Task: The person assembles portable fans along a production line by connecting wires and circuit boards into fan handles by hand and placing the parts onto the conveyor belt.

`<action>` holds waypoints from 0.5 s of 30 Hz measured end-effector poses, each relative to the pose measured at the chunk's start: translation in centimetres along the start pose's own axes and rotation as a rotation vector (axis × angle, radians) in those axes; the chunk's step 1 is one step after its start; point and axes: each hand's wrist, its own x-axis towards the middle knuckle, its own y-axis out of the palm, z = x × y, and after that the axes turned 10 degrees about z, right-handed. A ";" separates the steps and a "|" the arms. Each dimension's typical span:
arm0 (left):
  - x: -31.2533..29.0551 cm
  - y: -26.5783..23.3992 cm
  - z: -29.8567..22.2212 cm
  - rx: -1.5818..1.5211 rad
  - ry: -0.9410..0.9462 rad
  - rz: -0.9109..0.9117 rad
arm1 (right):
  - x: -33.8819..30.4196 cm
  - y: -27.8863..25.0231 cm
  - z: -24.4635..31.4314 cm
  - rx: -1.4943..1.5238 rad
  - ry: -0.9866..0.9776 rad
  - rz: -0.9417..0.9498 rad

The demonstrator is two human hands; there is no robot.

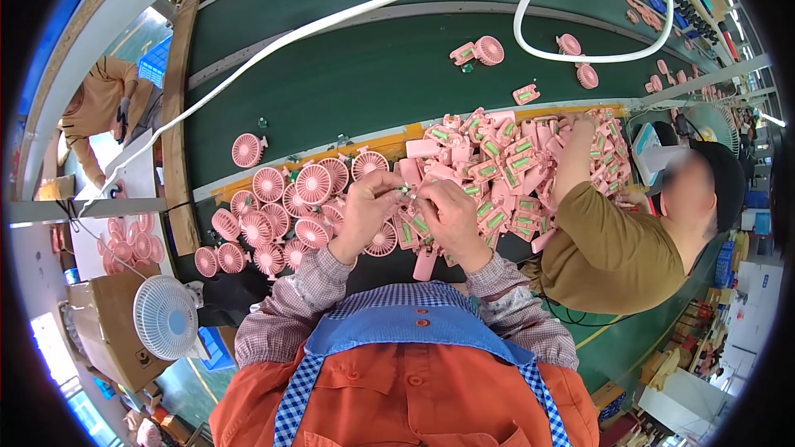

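My left hand [367, 211] and my right hand [453, 217] meet over the near edge of the bench, fingertips pinched together. Between them is a small green and white part [406, 192], too small to make out fully; it looks like a little circuit board. Beside my left hand lies a heap of round pink fan heads [313, 185]. To the right of my right hand, and partly under it, spreads a large pile of pink fan handle shells [497, 167], many with green strips inside.
A green conveyor belt [331, 74] runs beyond the piles, carrying scattered pink fans [489, 50]. A white cable [290, 37] hangs across it. At right, a co-worker [629, 248] reaches into the pile. A white desk fan [166, 317] and a cardboard box [108, 331] stand at left.
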 end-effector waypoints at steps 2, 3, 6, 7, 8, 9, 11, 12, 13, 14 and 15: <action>-0.1 0.1 -0.7 -0.008 0.004 0.000 | 0.2 -0.1 0.1 0.009 -0.013 -0.017; -0.2 0.1 -1.0 0.013 -0.032 0.019 | 0.3 -0.1 0.2 0.026 -0.014 -0.031; -0.3 0.1 -1.2 0.052 -0.078 0.036 | 0.7 -0.2 0.6 0.050 -0.013 -0.053; -0.3 0.0 -1.2 0.072 -0.087 0.033 | 0.8 -0.2 0.7 0.057 -0.011 -0.062; -0.4 0.0 -1.3 0.071 -0.088 0.031 | 0.8 -0.2 0.7 0.057 -0.011 -0.061; -0.3 0.1 -1.4 0.076 -0.077 0.039 | 0.8 -0.2 0.7 0.079 0.003 -0.070; -0.3 0.1 -1.6 0.080 -0.067 0.048 | 0.8 -0.3 0.7 0.100 0.018 -0.078; -0.4 0.1 -1.6 0.108 -0.048 0.037 | 0.9 -0.5 0.9 0.104 0.033 -0.053; -0.4 0.1 -1.6 0.135 -0.029 0.026 | 0.9 -0.6 0.9 0.109 0.048 -0.027; -0.5 0.0 -1.6 0.135 -0.030 0.026 | 0.9 -0.7 0.8 0.109 0.049 -0.027; -0.4 0.0 -1.6 0.142 -0.047 0.043 | 1.0 -0.8 0.7 0.106 0.056 -0.002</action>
